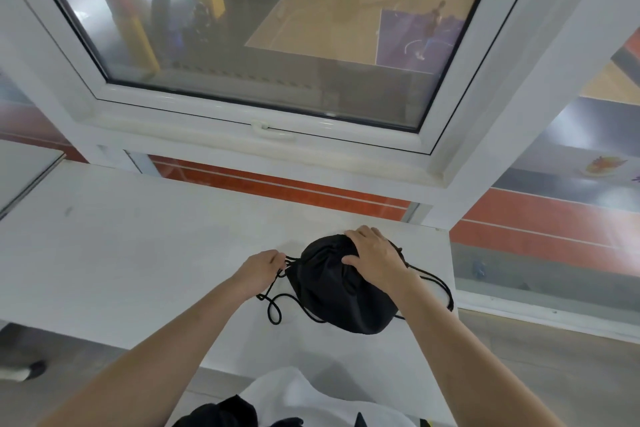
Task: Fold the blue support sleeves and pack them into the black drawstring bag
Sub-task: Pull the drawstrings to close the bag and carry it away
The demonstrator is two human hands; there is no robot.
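The black drawstring bag [332, 291] lies bulging on the white table [138, 246], its mouth gathered toward the left. My left hand [261, 267] pinches the black cords [273, 305] just left of the bag's mouth. My right hand [375, 255] rests flat on top of the bag, fingers spread over its far side. More cord loops out on the bag's right. No blue support sleeves are visible; whatever is inside the bag is hidden.
A white-framed window [263, 130] rises behind the table, looking down on a sports court. The table's right edge [453, 288] is close to the bag. A grey table corner [27, 170] sits at far left. White and black clothing [294, 402] shows at the bottom.
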